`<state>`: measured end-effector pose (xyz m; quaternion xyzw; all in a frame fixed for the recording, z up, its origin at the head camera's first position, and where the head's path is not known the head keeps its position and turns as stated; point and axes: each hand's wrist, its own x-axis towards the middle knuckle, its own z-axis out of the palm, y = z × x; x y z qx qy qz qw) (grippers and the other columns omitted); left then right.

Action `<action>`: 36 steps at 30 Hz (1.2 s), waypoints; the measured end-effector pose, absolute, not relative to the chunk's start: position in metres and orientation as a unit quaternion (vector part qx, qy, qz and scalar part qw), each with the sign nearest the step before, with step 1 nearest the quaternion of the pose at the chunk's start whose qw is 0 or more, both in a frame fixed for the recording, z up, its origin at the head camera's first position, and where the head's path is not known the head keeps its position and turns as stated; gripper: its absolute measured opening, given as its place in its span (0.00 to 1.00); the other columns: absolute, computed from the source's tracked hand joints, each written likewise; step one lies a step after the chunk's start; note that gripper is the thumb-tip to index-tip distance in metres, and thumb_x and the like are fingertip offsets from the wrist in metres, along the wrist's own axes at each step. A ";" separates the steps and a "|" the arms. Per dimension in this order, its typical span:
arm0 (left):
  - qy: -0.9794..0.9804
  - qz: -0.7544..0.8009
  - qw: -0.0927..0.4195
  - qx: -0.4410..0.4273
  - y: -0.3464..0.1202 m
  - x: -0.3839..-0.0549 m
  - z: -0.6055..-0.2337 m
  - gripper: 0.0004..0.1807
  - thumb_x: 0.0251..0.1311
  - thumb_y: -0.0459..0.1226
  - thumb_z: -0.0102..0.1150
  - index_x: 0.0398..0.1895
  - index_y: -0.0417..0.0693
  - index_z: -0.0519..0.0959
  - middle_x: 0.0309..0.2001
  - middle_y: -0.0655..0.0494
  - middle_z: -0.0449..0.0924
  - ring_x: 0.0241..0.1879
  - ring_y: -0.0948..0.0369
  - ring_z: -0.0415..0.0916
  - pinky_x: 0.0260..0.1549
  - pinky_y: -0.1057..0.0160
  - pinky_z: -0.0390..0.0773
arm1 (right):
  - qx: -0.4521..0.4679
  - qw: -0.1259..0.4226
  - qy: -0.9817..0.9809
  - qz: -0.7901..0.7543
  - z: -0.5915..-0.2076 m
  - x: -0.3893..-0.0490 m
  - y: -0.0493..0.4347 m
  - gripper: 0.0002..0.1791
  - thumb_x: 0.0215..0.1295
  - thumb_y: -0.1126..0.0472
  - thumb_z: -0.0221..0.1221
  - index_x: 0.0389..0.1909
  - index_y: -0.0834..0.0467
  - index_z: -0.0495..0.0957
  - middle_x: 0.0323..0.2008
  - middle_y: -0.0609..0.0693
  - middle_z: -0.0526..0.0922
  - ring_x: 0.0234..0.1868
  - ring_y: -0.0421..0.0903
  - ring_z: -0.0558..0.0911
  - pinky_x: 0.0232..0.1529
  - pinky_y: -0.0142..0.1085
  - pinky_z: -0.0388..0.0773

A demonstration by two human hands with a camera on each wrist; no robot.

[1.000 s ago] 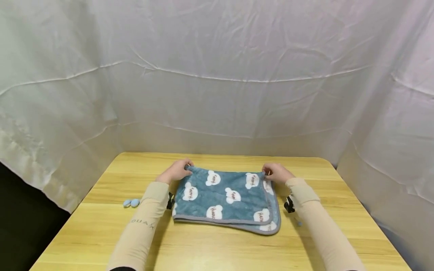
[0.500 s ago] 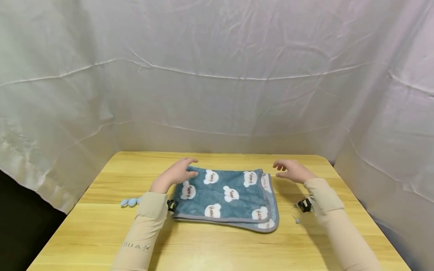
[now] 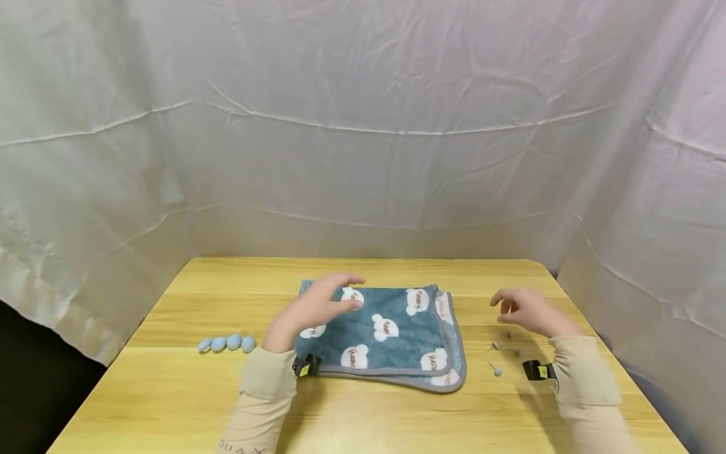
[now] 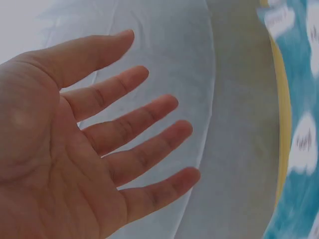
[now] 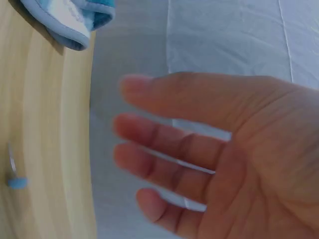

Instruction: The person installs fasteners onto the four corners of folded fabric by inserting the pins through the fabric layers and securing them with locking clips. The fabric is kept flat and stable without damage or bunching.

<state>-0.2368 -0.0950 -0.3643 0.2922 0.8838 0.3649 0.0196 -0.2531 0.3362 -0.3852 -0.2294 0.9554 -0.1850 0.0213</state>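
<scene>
A teal blanket (image 3: pixel 371 302) with white bear heads and grey edging lies folded on the table, its lower layer showing past the upper one on the right and front. Above its left part hovers my left hand (image 3: pixel 314 310), fingers spread and holding nothing; the left wrist view shows its bare palm (image 4: pixel 55 139). My right hand (image 3: pixel 527 310) is off the blanket to the right, above several small blue-headed pins (image 3: pixel 497 371) with thin shafts. Its fingers (image 5: pixel 164 134) are loosely bent around nothing. One pin (image 5: pixel 17 182) appears in the right wrist view.
Several pale blue rounded pieces (image 3: pixel 234 342) sit in a row on the left of the wooden table (image 3: pixel 363 419). White cloth (image 3: pixel 363 176) hangs behind the table and along its sides.
Both hands have let go of the blanket's far corners. The left hand has moved right over the blanket, the right hand outward to the right above the pins. The blanket lies about as before.
</scene>
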 end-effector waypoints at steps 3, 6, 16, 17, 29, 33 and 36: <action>0.872 0.375 0.033 0.311 -0.082 -0.234 -0.369 0.26 0.66 0.42 0.59 0.66 0.47 0.71 0.65 0.50 0.73 0.67 0.50 0.68 0.64 0.47 0.69 | -0.226 0.061 0.952 -0.198 -0.394 -0.247 0.335 0.13 0.54 0.68 0.65 0.42 0.61 0.79 0.26 0.46 0.78 0.26 0.38 0.72 0.27 0.33 0.69; 0.871 0.365 0.054 0.323 -0.067 -0.233 -0.373 0.25 0.66 0.42 0.59 0.66 0.48 0.71 0.65 0.52 0.72 0.67 0.52 0.68 0.64 0.49 0.69 | -0.220 0.083 0.951 -0.202 -0.403 -0.243 0.332 0.15 0.50 0.71 0.64 0.41 0.62 0.79 0.26 0.48 0.78 0.27 0.40 0.72 0.28 0.34 0.70; 0.870 0.295 0.129 0.375 -0.016 -0.229 -0.407 0.24 0.64 0.44 0.61 0.63 0.53 0.73 0.62 0.58 0.75 0.62 0.60 0.72 0.59 0.62 0.74 | -0.171 0.121 0.958 -0.197 -0.417 -0.244 0.321 0.18 0.44 0.77 0.60 0.37 0.57 0.81 0.34 0.53 0.81 0.36 0.48 0.75 0.38 0.42 0.73; 0.870 0.281 0.132 0.382 -0.011 -0.229 -0.412 0.24 0.64 0.44 0.62 0.63 0.52 0.73 0.61 0.58 0.76 0.62 0.60 0.72 0.58 0.63 0.74 | -0.167 0.127 0.957 -0.199 -0.419 -0.244 0.320 0.19 0.44 0.78 0.58 0.36 0.57 0.81 0.34 0.53 0.81 0.36 0.47 0.75 0.38 0.42 0.73; 0.888 0.161 0.140 0.407 0.016 -0.218 -0.442 0.25 0.56 0.47 0.69 0.58 0.60 0.77 0.51 0.63 0.76 0.45 0.68 0.73 0.45 0.71 0.73 | -0.151 0.141 0.955 -0.213 -0.428 -0.246 0.324 0.21 0.40 0.82 0.52 0.33 0.59 0.79 0.28 0.52 0.77 0.30 0.46 0.72 0.32 0.37 0.69; 0.900 0.146 0.115 0.393 0.021 -0.215 -0.446 0.23 0.55 0.47 0.69 0.55 0.62 0.78 0.48 0.63 0.76 0.45 0.68 0.72 0.46 0.69 0.73 | -0.155 0.139 0.955 -0.210 -0.430 -0.247 0.325 0.20 0.40 0.82 0.52 0.32 0.59 0.79 0.28 0.52 0.77 0.30 0.45 0.72 0.32 0.36 0.70; 0.905 0.151 0.114 0.380 0.022 -0.214 -0.446 0.19 0.58 0.44 0.67 0.54 0.61 0.79 0.48 0.62 0.76 0.46 0.66 0.72 0.47 0.67 0.73 | -0.160 0.139 0.955 -0.209 -0.432 -0.248 0.325 0.19 0.39 0.82 0.53 0.29 0.59 0.78 0.27 0.51 0.77 0.29 0.45 0.72 0.30 0.35 0.70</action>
